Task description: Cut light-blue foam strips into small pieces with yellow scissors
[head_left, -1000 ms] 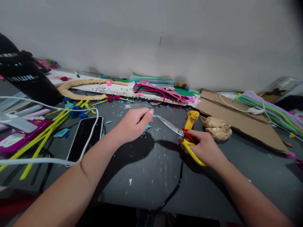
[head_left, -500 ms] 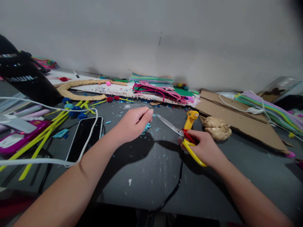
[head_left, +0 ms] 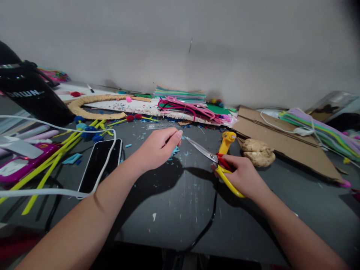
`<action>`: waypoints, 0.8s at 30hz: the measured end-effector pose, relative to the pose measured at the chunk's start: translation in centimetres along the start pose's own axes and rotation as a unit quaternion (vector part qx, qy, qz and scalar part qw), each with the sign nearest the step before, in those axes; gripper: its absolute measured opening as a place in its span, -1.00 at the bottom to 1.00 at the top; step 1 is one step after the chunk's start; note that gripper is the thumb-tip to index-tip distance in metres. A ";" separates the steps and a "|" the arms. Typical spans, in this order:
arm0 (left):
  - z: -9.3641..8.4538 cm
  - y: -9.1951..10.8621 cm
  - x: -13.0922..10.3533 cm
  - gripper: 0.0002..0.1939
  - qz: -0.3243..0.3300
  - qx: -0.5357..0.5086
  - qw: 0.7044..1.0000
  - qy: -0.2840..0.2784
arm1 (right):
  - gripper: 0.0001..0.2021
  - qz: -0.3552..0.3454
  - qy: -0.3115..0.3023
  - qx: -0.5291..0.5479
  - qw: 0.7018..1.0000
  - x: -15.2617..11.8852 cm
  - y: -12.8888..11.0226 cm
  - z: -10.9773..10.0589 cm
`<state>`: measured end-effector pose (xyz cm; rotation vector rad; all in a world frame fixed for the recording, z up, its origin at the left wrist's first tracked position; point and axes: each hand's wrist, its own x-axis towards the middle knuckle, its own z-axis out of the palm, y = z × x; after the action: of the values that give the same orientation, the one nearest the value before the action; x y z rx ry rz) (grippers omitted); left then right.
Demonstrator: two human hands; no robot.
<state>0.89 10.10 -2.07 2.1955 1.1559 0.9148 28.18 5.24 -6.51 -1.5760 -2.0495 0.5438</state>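
Note:
My right hand grips a pair of scissors with red and yellow handles. The blades look closed or nearly so, and their tip points at my left hand. Its fingers are pinched together above the table; whatever they hold is hidden or too small to make out. Small light-blue scraps lie on the table just beyond and below the fingertips. Behind my right hand stands a yellow glue gun, partly covered by the scissors and hand.
A phone with a white cable and yellow strips lie at left, near a black bottle. Pink pipe cleaners are at the back. A lumpy tan piece and cardboard sit at right; a black cord runs in front.
Almost nothing differs. The scissors and my right hand have shifted very slightly to the left; my left hand keeps its pinch in nearly the same place.

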 end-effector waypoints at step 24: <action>-0.1 0.0 0.0 -0.63 0.007 0.010 1.000 -0.005 | -0.82 0.007 -0.002 0.010 1.000 -0.1 -0.1 -0.1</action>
<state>0.84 10.16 -2.02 2.2237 1.1512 0.9015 28.22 5.17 -6.40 -1.5807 -2.0302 0.5709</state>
